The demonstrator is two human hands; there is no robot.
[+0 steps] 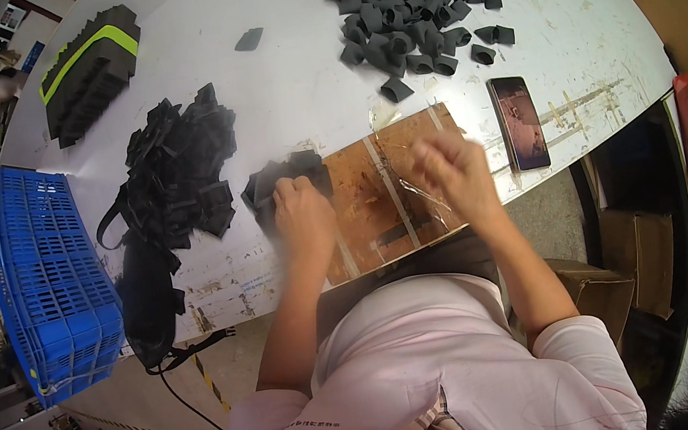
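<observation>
My left hand (303,212) is at the left end of a brown board (367,198), its fingers closed down on a small stack of black fabric pieces (260,187). Over the board's right part is my right hand (456,175), slightly blurred, with its fingers curled in. Whether anything thin sits between those fingers is not visible. A shiny clear strip (423,192) runs beside it across the board. Pale tape bands (392,189) cross the board. To the left of my left hand lies a heap of black fabric pieces with straps (174,165).
Dark grey fabric loops (406,11) are piled at the far side, with one grey piece (249,40) apart. A stack with a yellow-green band (92,70) lies far left. A phone (518,122) rests at right. A blue crate (57,278) stands left of the white table (288,89).
</observation>
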